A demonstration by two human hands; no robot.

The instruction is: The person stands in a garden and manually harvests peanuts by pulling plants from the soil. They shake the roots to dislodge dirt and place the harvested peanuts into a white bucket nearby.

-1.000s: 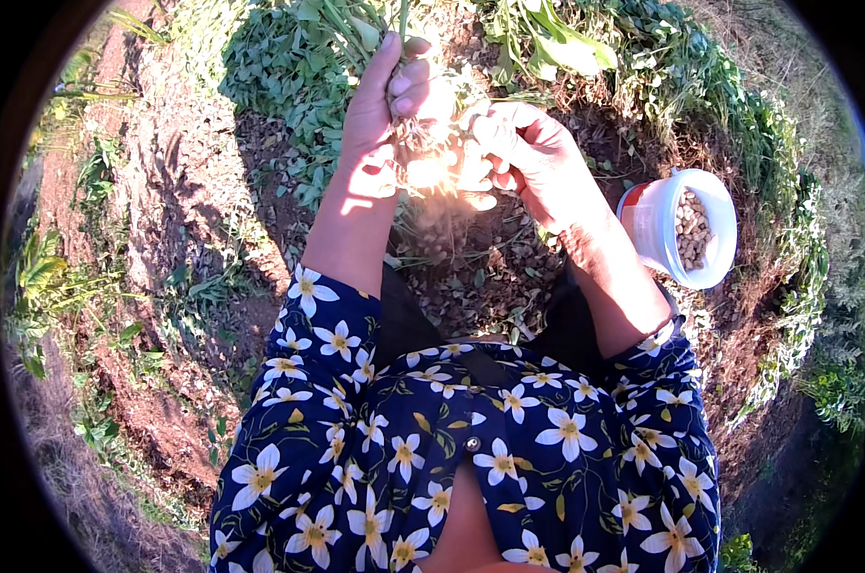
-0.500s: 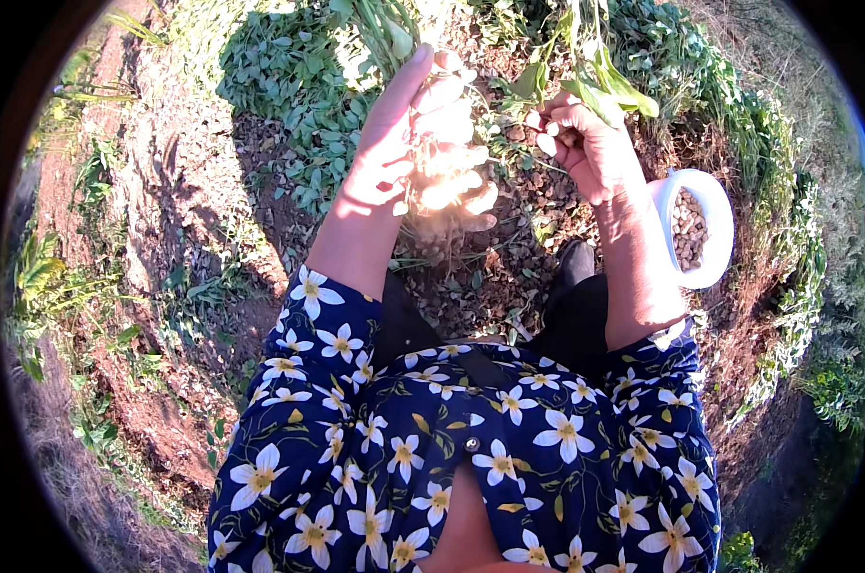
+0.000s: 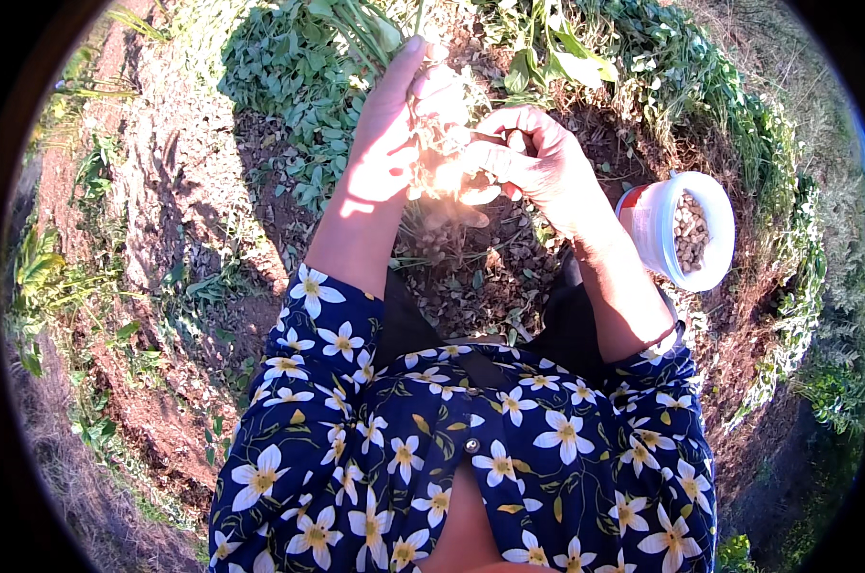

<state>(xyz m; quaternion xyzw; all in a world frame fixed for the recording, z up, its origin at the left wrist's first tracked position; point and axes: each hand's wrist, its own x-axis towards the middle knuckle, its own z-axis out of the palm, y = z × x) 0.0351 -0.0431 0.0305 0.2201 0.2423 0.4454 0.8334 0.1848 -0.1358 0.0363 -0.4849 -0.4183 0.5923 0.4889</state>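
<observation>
Left hand (image 3: 386, 143): gripping uprooted plant (image 3: 423, 115), now lower.
Right hand (image 3: 533, 153): returning, pinching pods.
White tub (image 3: 685, 229): receiving pods.

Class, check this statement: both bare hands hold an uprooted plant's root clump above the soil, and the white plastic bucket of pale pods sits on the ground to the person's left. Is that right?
One detail is wrong. In the head view the white plastic bucket of pale pods sits to the person's right, beside the right forearm, not the left. The left hand and right hand do hold the uprooted plant's root clump above the soil.
</observation>
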